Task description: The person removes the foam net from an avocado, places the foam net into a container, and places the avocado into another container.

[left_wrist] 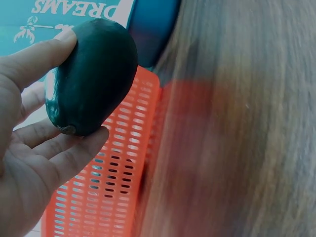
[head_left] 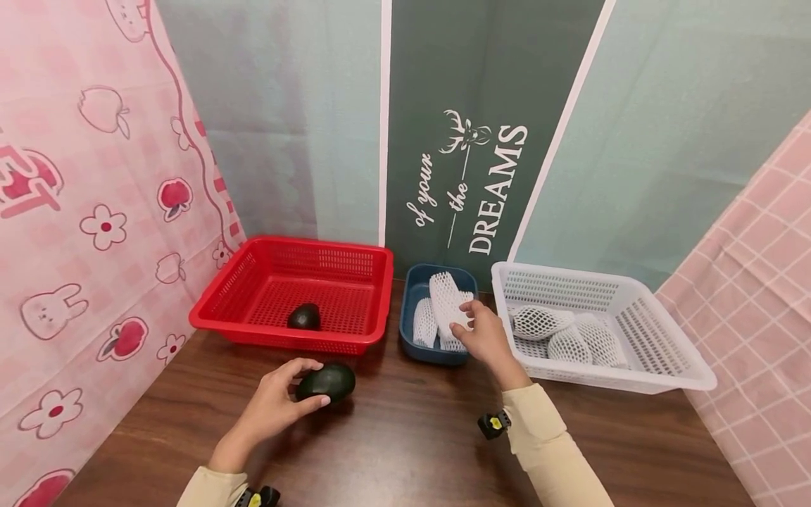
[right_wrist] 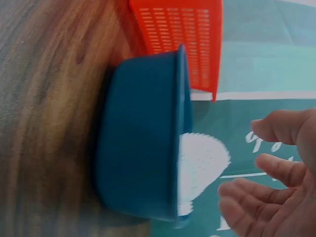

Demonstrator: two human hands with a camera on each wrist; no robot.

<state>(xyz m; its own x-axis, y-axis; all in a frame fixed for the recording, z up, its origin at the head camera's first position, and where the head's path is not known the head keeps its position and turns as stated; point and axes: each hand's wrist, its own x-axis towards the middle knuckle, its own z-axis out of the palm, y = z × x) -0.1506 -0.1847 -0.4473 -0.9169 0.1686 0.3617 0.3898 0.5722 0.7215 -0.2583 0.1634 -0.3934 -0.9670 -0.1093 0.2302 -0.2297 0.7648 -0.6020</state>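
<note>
"Where is the avocado [head_left: 326, 384]?"

"In the left hand [head_left: 274, 398], grasped between the thumb on its near side and the fingers on the far side. It is held above the desk [head_left: 405, 440], just nearer than the red basket [head_left: 253, 334]."

"How does its long axis run?"

"Roughly left to right in the head view, so one end points out to the right, past the fingertips."

"And the foam nets [head_left: 448, 306]?"

"To the right of the avocado and farther off, in the blue bin [head_left: 437, 355]. One leans up over the others, its upper end at the far rim."

"Which hand is nearer them?"

"The right hand [head_left: 486, 334], plainly. It reaches in from the right side of the bin, fingers loosely bent and thumb apart, grasping nothing. From the right wrist a gap shows between fingertips and net; I can't tell whether any finger brushes one."

"What lies farther out?"

"A second avocado [head_left: 304, 317] in the red basket, and netted pieces [head_left: 569, 345] in the white basket [head_left: 608, 378] at the right."
</note>
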